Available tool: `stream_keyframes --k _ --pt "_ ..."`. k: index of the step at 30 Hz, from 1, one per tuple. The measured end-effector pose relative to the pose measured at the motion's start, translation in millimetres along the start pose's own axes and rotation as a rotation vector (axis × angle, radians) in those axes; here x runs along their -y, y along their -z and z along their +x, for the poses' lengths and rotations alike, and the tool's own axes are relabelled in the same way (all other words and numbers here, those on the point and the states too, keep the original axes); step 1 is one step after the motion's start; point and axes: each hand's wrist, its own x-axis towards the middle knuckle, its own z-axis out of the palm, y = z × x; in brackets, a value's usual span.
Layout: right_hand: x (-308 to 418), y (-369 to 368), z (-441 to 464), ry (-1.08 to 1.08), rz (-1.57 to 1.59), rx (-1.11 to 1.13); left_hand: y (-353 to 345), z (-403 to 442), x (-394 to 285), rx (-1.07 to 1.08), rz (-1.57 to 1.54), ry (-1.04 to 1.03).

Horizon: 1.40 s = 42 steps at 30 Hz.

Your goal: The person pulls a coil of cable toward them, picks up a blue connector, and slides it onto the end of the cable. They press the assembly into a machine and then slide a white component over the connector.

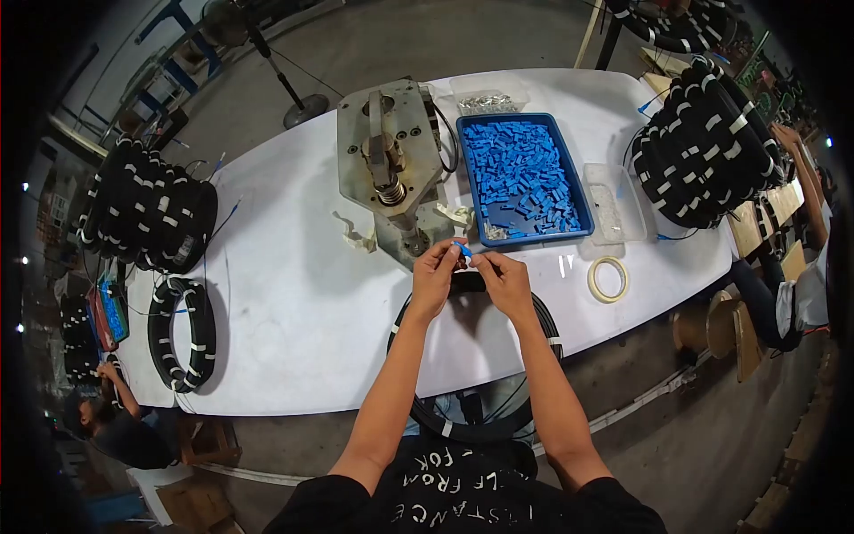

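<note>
We note a small, oblong blue plastic piece (463,251) pinched between the fingertips of left hand (434,278) and right hand (504,282), neither nearer; its long axis slants down toward the right. Beyond it, we log a grey metal press (391,160); beneath, a round black cable coil (471,433), white-banded; ahead-right, a smooth blue plastic tray (538,225).

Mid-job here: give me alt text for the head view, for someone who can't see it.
A person's left hand and right hand hold a small blue connector, a black coil between their forearms. Beyond, on a white table, are a metal press and a blue tray of blue pieces. Black coils are stacked either side.
</note>
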Motion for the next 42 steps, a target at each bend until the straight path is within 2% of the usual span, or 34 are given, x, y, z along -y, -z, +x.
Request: stream_keyframes --k 6,8,12,15,21,30,38,42 --pt "8.0 4.6 -3.1 -0.027 -0.054 0.040 -3.1 -0.9 -1.0 -0.046 -0.065 -0.018" --pt "9.6 4.8 -4.1 0.096 -0.056 -0.008 -4.3 -0.9 -2.9 -0.052 -0.074 0.008" --pt "10.1 5.9 -4.4 0.108 0.030 -0.038 -8.0 -0.5 -2.6 -0.089 -0.037 0.016" --pt "12.3 7.4 -3.6 0.102 0.031 -0.021 -6.2 -0.2 -2.2 -0.024 -0.028 -0.027" --pt "6.5 9.7 -3.0 0.061 -0.037 -0.003 -2.2 1.8 1.5 -0.026 -0.010 -0.012" --pt "3.5 5.7 -4.6 0.155 0.007 -0.036 -1.9 1.4 0.6 -0.024 -0.024 0.012" --pt "4.2 4.5 -4.9 0.284 -0.106 -0.109 1.3 5.8 2.3 -0.004 -0.001 0.036" --pt "2.5 4.5 -5.0 0.268 -0.113 -0.108 0.2 5.7 2.7 -0.018 0.028 0.027"
